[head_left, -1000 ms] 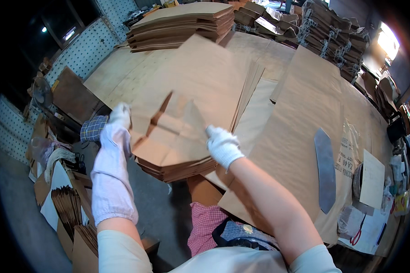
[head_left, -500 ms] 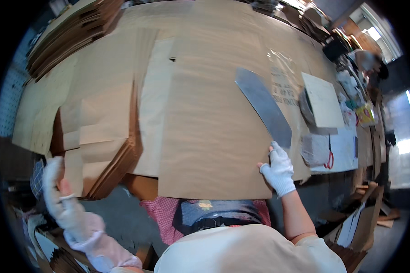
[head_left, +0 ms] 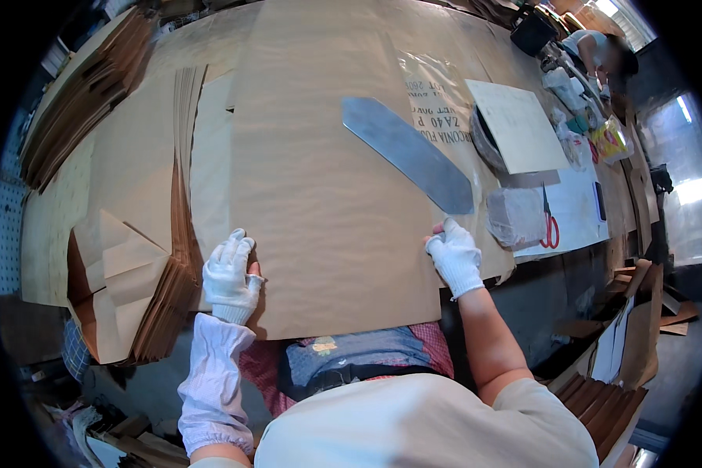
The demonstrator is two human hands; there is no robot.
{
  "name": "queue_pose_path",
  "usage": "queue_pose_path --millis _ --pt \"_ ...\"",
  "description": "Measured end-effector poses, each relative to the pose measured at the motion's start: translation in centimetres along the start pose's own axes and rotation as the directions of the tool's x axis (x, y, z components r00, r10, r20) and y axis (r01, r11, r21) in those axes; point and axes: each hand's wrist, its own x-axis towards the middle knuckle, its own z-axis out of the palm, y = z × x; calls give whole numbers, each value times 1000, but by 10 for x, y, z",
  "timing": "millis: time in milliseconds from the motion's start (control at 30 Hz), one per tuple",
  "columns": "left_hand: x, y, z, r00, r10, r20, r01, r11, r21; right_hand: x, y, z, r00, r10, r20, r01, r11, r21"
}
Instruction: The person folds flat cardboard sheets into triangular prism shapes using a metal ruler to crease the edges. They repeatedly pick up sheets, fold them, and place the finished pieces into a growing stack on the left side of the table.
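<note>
A long brown paper sheet (head_left: pixel 327 257) lies lengthwise on the table in front of me, its near edge at my waist. My left hand (head_left: pixel 230 273), in a white glove with bare thumb tip, closes on the sheet's left edge near the front corner. At the right edge, my gloved right hand (head_left: pixel 452 253) has its thumb and fingers closed on the paper. Just beyond that hand, a flat grey metal plate (head_left: pixel 413 156) with angled ends lies slantwise across the sheet's right side.
To the left lies a stack of brown paper bags (head_left: pixel 125 257), their near ends folded open. Another paper stack (head_left: pixel 86 101) stands at the far left. On the right are a white board (head_left: pixel 519 125), red-handled scissors (head_left: pixel 550 226) and a plastic-wrapped block (head_left: pixel 515 216). Another person (head_left: pixel 593 54) works at the far right.
My left hand has come from beside the bag stack onto the sheet's left edge. The bag stack's top flaps now stand folded differently. My right hand stays by the sheet's right edge.
</note>
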Motion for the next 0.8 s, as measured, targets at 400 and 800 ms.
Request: queue_pose_path --millis 400,800 --pt "-2 0 4 1000 14 -3 -14 999 35 24 39 -6 982 -85 167 0 892 453" --pt "34 -17 -69 846 162 507 -94 983 -157 16 52 15 482 -862 -159 848 504 -161"
